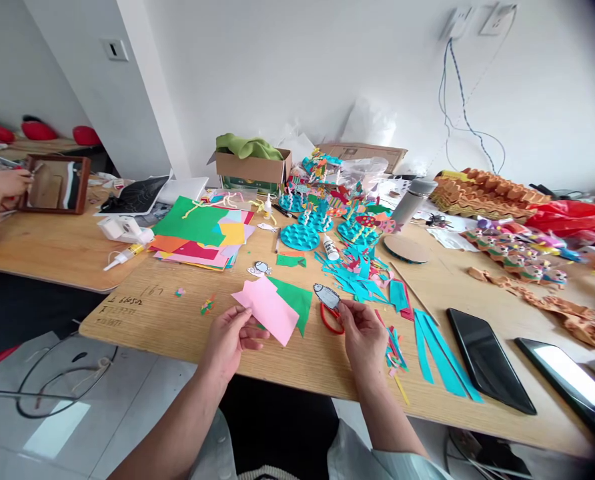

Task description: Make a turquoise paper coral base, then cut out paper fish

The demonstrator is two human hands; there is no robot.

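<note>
My left hand [231,339] pinches a sheet of pink paper [272,312] between thumb and fingers, its other fingers loosely spread below. Under the pink sheet a piece of green paper [300,300] shows on the wooden table. Between thumb and fingertips, my right hand [366,337] holds a grey paper fish cutout [326,296] with a dark outline. Just below the fish is the red handle of a pair of scissors [332,330]; the blades are hidden. Beyond the pink sheet lies another small drawn cutout [260,268].
Coloured paper sheets [192,223] are stacked at left. Teal scraps [360,277], a white glue bottle [330,248] and teal discs with paper fish [300,237] stand behind. Right are teal strips [442,353] and a black phone [488,359]. Far left, another person's hand [12,183] touches a frame [80,190].
</note>
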